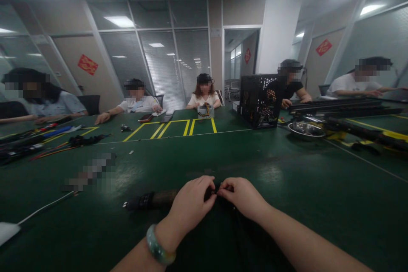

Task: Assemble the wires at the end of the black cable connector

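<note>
My left hand [194,199], with a green bangle [159,244] at the wrist, arches low above the table. Its thumb and fingers pinch close to a small dark part that I cannot make out. My right hand [245,199] faces it, thumb and forefinger pressed together at the same spot, fingertips nearly touching the left ones. A rod-like tool [153,200] with a black, metal-tipped end and a brown grip lies on the green tabletop [153,242]. It runs rightward behind my left hand, which hides its other end. Something dark extends below my right hand, too dim to name.
A blurred-out flat device [92,172] with a white cable [46,208] lies at left. Beyond are wires [86,139], a black computer case [261,101], a metal bowl [306,129] and long black bars [338,108]. Several people sit around the table's far side.
</note>
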